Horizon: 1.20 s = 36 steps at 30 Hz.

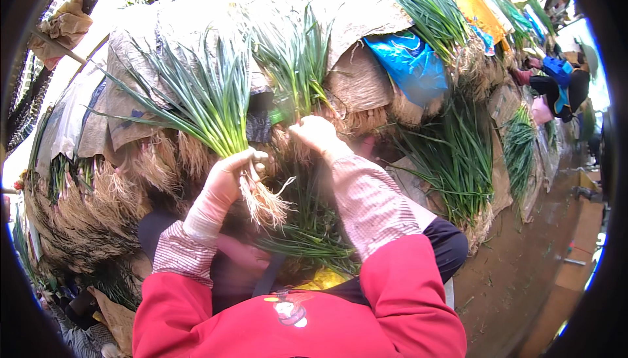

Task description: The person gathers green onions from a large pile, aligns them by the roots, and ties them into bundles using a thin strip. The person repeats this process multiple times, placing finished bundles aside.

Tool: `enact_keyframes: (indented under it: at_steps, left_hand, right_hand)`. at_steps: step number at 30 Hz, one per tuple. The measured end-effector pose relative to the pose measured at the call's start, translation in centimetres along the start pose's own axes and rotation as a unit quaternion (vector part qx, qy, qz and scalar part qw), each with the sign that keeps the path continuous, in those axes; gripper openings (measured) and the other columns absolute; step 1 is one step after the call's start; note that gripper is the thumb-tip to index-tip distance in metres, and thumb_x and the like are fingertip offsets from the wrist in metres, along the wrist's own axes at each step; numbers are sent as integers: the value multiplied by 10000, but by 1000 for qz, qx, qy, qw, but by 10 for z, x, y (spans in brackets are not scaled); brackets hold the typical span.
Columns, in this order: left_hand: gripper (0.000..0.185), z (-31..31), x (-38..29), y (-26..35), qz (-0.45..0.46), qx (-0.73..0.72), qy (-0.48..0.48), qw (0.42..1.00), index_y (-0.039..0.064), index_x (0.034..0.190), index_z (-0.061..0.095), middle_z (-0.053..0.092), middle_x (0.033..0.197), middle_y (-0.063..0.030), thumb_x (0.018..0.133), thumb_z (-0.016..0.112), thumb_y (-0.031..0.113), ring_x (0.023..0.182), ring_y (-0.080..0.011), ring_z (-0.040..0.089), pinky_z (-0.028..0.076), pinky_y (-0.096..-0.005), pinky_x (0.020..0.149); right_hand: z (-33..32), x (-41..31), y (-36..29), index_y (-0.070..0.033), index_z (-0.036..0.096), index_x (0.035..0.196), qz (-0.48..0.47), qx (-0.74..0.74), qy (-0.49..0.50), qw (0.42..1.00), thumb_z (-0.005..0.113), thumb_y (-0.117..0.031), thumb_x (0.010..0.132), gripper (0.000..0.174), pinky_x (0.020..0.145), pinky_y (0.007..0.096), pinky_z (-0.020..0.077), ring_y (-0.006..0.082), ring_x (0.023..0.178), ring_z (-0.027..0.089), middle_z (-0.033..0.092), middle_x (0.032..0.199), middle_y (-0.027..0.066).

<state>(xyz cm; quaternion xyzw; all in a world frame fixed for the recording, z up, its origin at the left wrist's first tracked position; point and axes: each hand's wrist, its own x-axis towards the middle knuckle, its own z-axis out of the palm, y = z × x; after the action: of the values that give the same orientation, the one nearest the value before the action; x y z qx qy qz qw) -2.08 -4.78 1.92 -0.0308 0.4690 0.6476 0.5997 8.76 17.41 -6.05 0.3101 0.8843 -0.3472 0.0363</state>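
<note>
My left hand (226,174) is closed around the lower stems of a bunch of spring onions (216,103). Its long green leaves fan up and to the left, and pale roots (265,203) hang below my fingers. To the right, my right hand (319,135) is at the stem bases of a second spring onion bunch (297,66), which leans on the covered heap. My right fingers are curled there, but glare and the back of the hand hide whether they grip. Loose green leaves (309,240) lie low between my forearms.
Brown sacking (360,81) and a blue plastic bag (409,68) cover the heap of rooted bunches (108,196). More onions (451,162) lie to the right, beside a wet brown floor (510,260). Another person (559,83) is at the far right. Something yellow (326,279) lies near my lap.
</note>
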Motion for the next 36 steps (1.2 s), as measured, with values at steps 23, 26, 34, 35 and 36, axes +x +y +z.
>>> enact_keyframes:
  at_steps: [23, 26, 34, 35, 36]
  left_hand:
    - [171, 23, -1, -18, 63, 68, 63, 994, -35, 1018, 603, 676, 845, -128, 893, 590, 81, 716, -206, 663, 562, -326, 615]
    - [182, 28, -15, -17, 115, 65, 80, 988, -35, 1013, 614, 678, 836, -124, 894, 600, 101, 705, -199, 662, 553, -314, 586]
    - [207, 4, -21, 10, 154, 56, 43, 986, -3, 1078, 581, 669, 943, -126, 924, 572, 135, 743, -187, 662, 550, -286, 621]
    - [223, 0, -19, 10, 141, 29, 32, 989, 1, 1103, 569, 669, 958, -130, 928, 565, 140, 750, -190, 664, 551, -289, 623]
    - [232, -1, -13, 9, 121, 16, 39, 992, 8, 1122, 562, 673, 965, -134, 932, 556, 140, 754, -200, 666, 555, -300, 625]
  right_hand:
    - [51, -58, -67, -47, 628, 889, 102, 689, 74, 713, 559, -184, 982, 180, 484, 216, 401, 48, 549, 483, 580, 690, -31]
    - [39, -61, -48, -64, 609, 825, 59, 374, 329, 865, 513, -156, 980, 203, 544, 280, 475, 130, 562, 538, 613, 721, 52]
    - [61, -149, 29, -102, 721, 1075, -116, -262, -541, 791, 596, -285, 826, 333, 843, 430, 520, 305, 947, 673, 698, 1054, 150]
    - [54, -129, 46, -57, 681, 1052, -98, -128, -346, 924, 585, -339, 839, 367, 812, 453, 519, 346, 905, 662, 693, 978, 181]
    - [52, -96, 56, -31, 627, 972, -319, -211, -128, 915, 556, -383, 873, 373, 777, 475, 512, 371, 854, 651, 679, 886, 198]
